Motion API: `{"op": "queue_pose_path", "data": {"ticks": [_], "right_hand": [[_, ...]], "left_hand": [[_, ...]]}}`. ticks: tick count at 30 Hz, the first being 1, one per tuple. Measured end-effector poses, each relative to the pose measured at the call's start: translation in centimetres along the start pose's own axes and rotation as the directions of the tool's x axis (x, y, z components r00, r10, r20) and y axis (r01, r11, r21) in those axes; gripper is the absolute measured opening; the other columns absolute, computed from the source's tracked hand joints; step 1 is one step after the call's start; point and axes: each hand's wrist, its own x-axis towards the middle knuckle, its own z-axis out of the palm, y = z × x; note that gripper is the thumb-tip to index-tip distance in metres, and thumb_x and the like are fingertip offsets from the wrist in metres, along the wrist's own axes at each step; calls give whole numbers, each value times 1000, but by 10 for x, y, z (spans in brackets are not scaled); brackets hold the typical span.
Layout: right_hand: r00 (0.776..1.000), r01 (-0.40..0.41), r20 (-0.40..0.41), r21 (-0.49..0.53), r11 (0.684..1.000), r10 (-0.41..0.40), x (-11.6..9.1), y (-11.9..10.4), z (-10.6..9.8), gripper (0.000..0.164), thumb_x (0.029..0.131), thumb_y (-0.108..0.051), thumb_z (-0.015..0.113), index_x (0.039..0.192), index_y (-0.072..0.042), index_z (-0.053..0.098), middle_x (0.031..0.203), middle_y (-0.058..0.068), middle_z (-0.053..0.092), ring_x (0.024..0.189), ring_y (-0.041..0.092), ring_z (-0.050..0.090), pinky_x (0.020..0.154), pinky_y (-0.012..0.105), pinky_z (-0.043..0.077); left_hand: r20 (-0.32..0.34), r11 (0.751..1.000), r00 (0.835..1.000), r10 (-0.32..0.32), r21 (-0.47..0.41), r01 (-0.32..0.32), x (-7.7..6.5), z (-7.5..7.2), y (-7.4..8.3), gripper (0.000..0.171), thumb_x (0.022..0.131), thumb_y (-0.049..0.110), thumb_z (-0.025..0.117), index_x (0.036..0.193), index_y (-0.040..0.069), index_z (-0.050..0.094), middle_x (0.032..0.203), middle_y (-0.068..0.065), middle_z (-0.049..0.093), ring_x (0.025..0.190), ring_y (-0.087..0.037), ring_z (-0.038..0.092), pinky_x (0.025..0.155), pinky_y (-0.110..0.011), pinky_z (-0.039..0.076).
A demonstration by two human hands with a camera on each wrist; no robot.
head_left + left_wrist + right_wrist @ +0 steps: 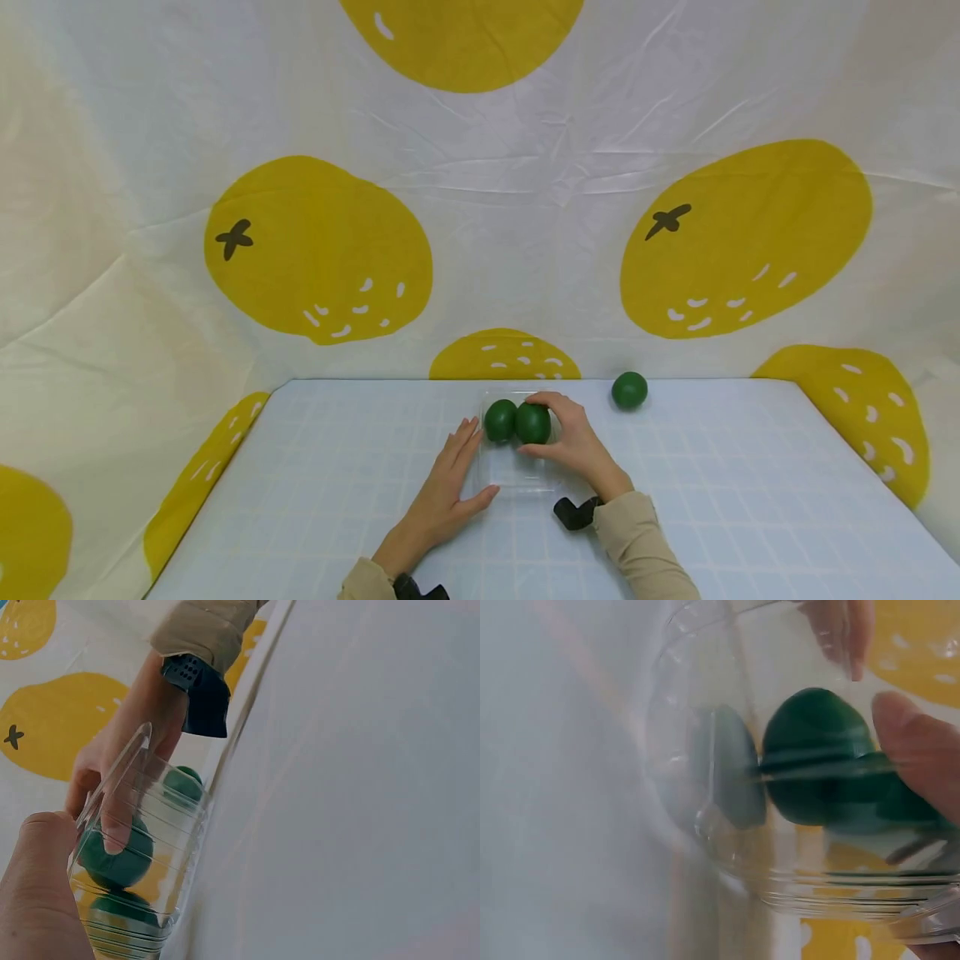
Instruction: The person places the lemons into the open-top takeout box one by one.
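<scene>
A clear plastic container (517,477) stands on the table in the head view. Inside its far half, two dark green balls sit side by side. My right hand (576,440) reaches over the container's right side and pinches the right-hand green ball (533,427) between thumb and fingers. To its left is the other green ball (499,421), close against it. My left hand (444,490) lies along the container's left side, fingers straight and thumb spread near the front corner. The left wrist view shows the right fingers on the held ball (112,868), through the clear wall.
A third green ball (629,391) rests on the table near the back edge, right of the container. The table (337,467) has a pale checked cloth. Behind it hangs a white curtain (517,250) printed with yellow fruit.
</scene>
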Motion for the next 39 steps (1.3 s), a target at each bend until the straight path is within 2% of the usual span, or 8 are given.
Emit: {"op": "queue_pose_path", "data": {"ticks": [3,6,12,21,28,39], "right_hand": [[1000,3,-1,-42,999,-3,1,-4,-2,69,60,-20,96,119,-6,63,120,6,65,113,26,60,99,55,43],[999,-33,13,-77,996,34,1,-9,-3,68,60,-21,96,117,-7,62,120,8,64,113,29,58,98,59,39],[992,-108,53,-140,984,117,0,-13,-4,66,62,-22,96,116,-7,61,122,9,63,117,30,56,100,56,37],[970,-186,121,-180,966,210,3,-22,-5,63,60,-23,97,109,-8,60,115,5,63,111,28,55,105,56,30],[955,-187,184,-241,952,234,4,-24,-4,59,60,-32,96,103,-14,60,106,-1,62,114,26,53,103,59,31],[950,-205,191,-217,955,247,3,-25,-6,62,56,-32,98,103,-14,61,110,0,62,117,26,51,100,55,35]], "left_hand": [[9,1000,1000,-12,-3,12,0,0,0,76,95,44,63,151,1,36,160,-16,28,148,-32,22,121,-43,16],[15,1000,1000,-21,-6,22,1,0,0,77,95,45,63,151,2,36,160,-16,27,149,-31,21,121,-43,15],[10,1000,1000,-18,-2,18,0,1,0,77,94,45,64,151,2,36,160,-15,27,148,-32,23,121,-43,16],[8,1000,1000,-12,-6,12,0,0,1,76,94,45,64,151,1,37,160,-17,28,148,-33,23,122,-41,14],[-1,1000,1000,4,1,-4,-1,0,0,75,95,44,64,150,0,37,159,-18,29,147,-35,25,121,-44,17],[1,1000,1000,11,0,-11,0,-1,1,75,95,44,64,150,0,37,158,-19,30,147,-36,25,119,-50,22]]}}
